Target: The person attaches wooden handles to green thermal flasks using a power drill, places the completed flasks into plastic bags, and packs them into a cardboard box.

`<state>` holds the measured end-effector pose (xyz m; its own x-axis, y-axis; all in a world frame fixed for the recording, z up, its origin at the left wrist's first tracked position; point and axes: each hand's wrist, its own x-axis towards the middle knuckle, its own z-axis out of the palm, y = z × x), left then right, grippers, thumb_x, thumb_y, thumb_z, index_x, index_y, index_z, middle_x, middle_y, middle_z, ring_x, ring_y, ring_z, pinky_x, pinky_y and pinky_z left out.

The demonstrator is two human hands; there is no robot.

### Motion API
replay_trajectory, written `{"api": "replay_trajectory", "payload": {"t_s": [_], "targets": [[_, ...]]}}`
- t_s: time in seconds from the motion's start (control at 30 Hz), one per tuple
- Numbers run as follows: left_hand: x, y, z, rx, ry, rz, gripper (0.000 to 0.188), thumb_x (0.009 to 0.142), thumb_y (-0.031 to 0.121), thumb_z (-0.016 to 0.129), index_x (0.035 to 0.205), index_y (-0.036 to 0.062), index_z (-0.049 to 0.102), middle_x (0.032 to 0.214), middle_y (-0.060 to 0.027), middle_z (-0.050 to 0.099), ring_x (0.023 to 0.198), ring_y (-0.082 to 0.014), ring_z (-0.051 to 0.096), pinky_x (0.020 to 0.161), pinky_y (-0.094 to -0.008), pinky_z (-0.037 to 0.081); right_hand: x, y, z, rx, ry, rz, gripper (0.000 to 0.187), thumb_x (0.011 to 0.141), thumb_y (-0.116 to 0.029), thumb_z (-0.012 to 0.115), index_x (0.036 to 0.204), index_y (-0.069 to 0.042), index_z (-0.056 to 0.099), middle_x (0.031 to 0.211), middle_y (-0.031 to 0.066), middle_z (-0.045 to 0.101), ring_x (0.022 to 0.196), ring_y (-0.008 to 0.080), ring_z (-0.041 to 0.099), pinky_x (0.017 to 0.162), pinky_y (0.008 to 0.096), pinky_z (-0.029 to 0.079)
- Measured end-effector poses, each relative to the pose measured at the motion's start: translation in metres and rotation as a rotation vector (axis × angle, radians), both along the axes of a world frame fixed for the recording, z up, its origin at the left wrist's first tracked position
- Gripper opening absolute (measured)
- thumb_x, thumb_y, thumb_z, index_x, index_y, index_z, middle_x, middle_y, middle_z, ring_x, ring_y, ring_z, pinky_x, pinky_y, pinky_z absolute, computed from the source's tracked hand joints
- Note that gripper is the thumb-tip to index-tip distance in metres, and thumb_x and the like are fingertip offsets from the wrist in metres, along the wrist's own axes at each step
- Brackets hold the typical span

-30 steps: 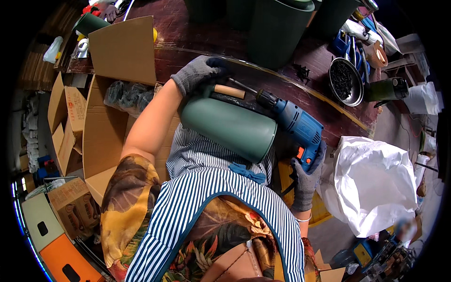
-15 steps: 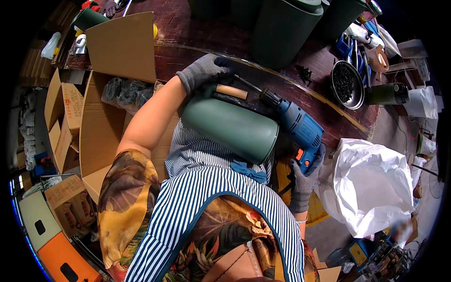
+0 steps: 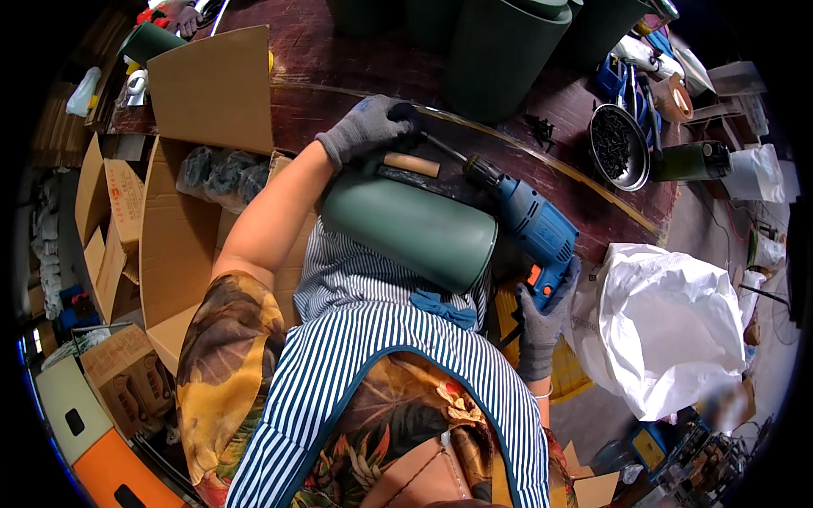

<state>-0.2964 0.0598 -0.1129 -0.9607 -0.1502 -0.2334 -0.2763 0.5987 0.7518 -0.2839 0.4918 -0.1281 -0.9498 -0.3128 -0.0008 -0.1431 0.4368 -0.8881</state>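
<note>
My right hand (image 3: 542, 330), in a grey glove, grips the handle of a blue power drill (image 3: 539, 222). The drill's long bit points up and left toward my left hand (image 3: 368, 131), also gloved. The left fingers are curled at the table's near edge around something dark beside the bit's tip; what it is cannot be made out. A dark green cylindrical container (image 3: 411, 229) lies on its side across my lap, below the left hand. Between it and the drill bit is a short tan rod (image 3: 412, 164).
Upright dark green bins (image 3: 508, 59) stand on the dark red table (image 3: 318, 51). A metal bowl (image 3: 641, 175) of black screws and a few loose screws (image 3: 540, 131) are at the right. Open cardboard boxes (image 3: 212, 89) flank my left; a white sack (image 3: 605, 330) stands right.
The whole view has shifted slightly, carrying everything a little left. Both hands, the drill and the green container keep nearly the same positions relative to each other.
</note>
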Motion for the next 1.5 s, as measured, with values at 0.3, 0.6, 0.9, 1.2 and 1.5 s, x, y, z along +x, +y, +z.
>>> {"api": "replay_trajectory", "payload": {"t_s": [0.3, 0.6, 0.9, 1.2, 1.5], "targets": [[0.011, -0.001, -0.017, -0.177, 0.258, 0.045, 0.044, 0.088, 0.021, 0.068, 0.128, 0.0036, 0.063, 0.119, -0.0144, 0.068, 0.109, -0.0261, 0.066, 0.099, -0.0377, 0.05, -0.048, 0.018, -0.013, -0.654, -0.971, -0.091, 0.054, 0.102, -0.045, 0.057, 0.131, -0.001, 0.051, 0.105, 0.0168, 0.067, 0.087, 0.0293, 0.071, 0.073, 0.039, 0.062], [0.075, -0.004, 0.011, -0.17, 0.12, -0.105, 0.051, 0.075, 0.023, 0.083, 0.123, 0.0102, 0.069, 0.117, -0.0126, 0.066, 0.111, -0.0299, 0.062, 0.1, -0.0397, 0.049, -0.062, 0.052, 0.006, -0.662, -1.126, -0.085, 0.058, 0.102, -0.053, 0.052, 0.13, -0.002, 0.05, 0.097, 0.0169, 0.067, 0.072, 0.0272, 0.067, 0.056, 0.0302, 0.055], [0.071, -0.014, 0.012, 0.314, 0.116, -0.087, 0.055, 0.077, 0.008, 0.071, 0.132, 0.0054, 0.064, 0.131, -0.0111, 0.066, 0.125, -0.0257, 0.06, 0.111, -0.04, 0.045, -0.063, 0.049, 0.015, -0.576, -1.136, -0.145, 0.053, 0.103, -0.05, 0.051, 0.13, -0.005, 0.049, 0.094, 0.018, 0.067, 0.063, 0.026, 0.063, 0.052, 0.0294, 0.053], [0.069, -0.017, 0.01, 0.33, 0.094, -0.109, 0.048, 0.078, 0.006, 0.068, 0.126, 0.0032, 0.064, 0.123, -0.0115, 0.069, 0.117, -0.0242, 0.064, 0.106, -0.0381, 0.048, -0.071, 0.008, 0.034, -0.5, -1.134, -0.137, 0.052, 0.102, -0.048, 0.054, 0.128, -0.002, 0.051, 0.093, 0.0204, 0.068, 0.062, 0.0267, 0.064, 0.052, 0.0301, 0.053], [0.066, -0.018, 0.006, 0.24, 0.053, -0.088, 0.037, 0.08, 0.012, 0.07, 0.116, 0.0031, 0.067, 0.115, -0.0122, 0.066, 0.11, -0.0257, 0.063, 0.1, -0.0377, 0.048, -0.082, -0.012, 0.038, -0.467, -1.333, -0.169, 0.064, 0.101, -0.055, 0.049, 0.126, 0.004, 0.053, 0.091, 0.023, 0.07, 0.066, 0.0276, 0.069, 0.053, 0.0288, 0.055]]}}
